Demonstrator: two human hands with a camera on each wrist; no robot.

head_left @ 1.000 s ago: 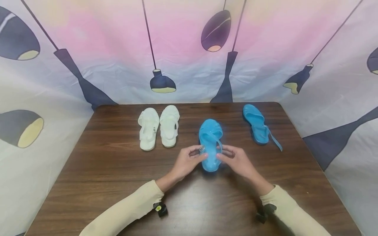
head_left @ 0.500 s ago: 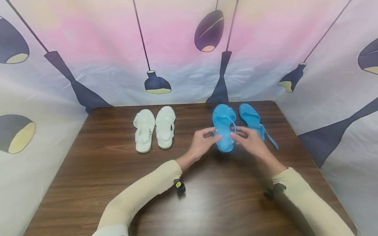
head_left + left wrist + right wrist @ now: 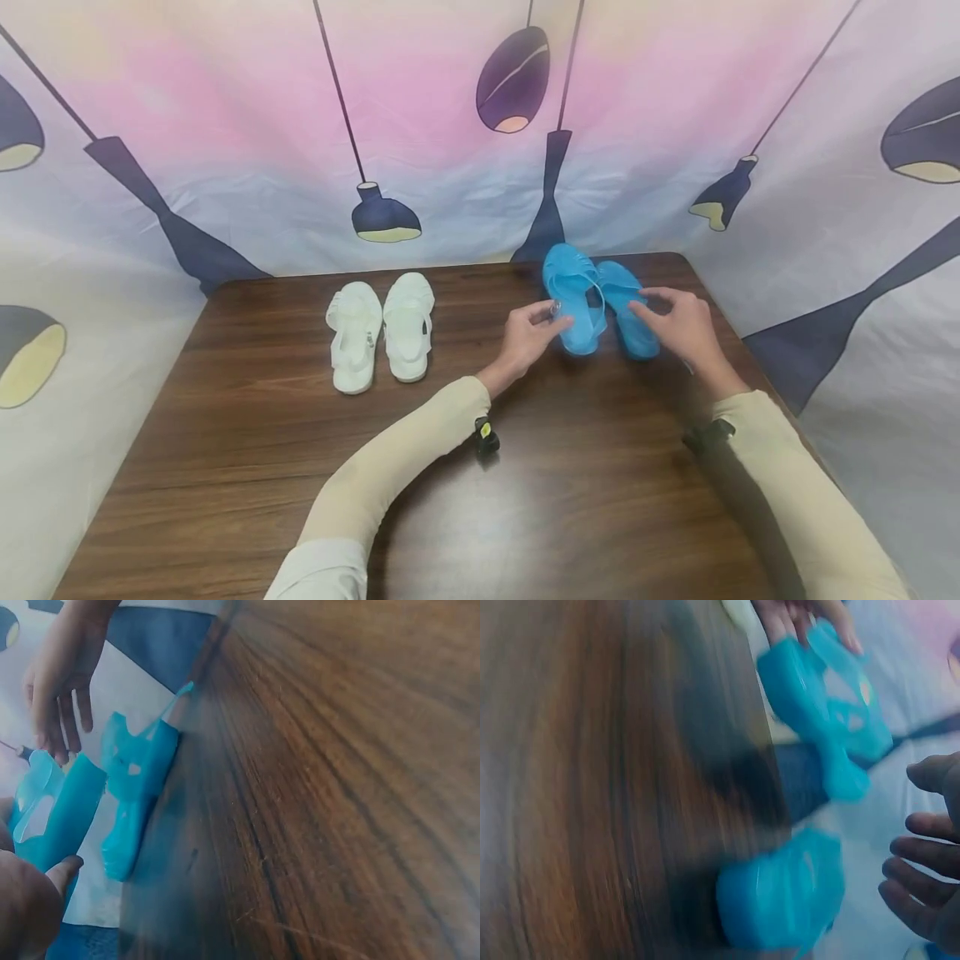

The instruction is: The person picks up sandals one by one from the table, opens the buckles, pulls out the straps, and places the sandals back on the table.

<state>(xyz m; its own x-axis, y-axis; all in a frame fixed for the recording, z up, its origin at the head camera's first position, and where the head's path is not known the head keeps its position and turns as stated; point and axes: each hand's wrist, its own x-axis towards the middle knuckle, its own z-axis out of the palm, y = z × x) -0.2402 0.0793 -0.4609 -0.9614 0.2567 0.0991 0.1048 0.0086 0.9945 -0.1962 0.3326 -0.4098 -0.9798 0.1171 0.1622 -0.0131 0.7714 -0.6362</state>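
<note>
My left hand point(image 3: 525, 337) pinches a blue sandal point(image 3: 576, 321) by the left side of its heel end, near the buckle. In both wrist views this sandal point(image 3: 795, 682) hangs above the wooden table, tilted. Just to its right, a second blue sandal point(image 3: 636, 335) lies on the tabletop, its loose strap point(image 3: 176, 697) sticking out in the left wrist view. Over that second sandal's right side is my right hand point(image 3: 684, 325). Its spread fingers point(image 3: 922, 855) hold nothing in the right wrist view and stand apart from both sandals.
Two white sandals, a left one point(image 3: 352, 342) and a right one point(image 3: 408, 329), lie side by side at the back left of the brown wooden table point(image 3: 247, 433). Behind the table's far edge hangs a cloth backdrop point(image 3: 262, 208) printed with lamps.
The held blue sandal has moved away from me and to the right, beside the other blue one. My right hand has let go of it and shifted right.
</note>
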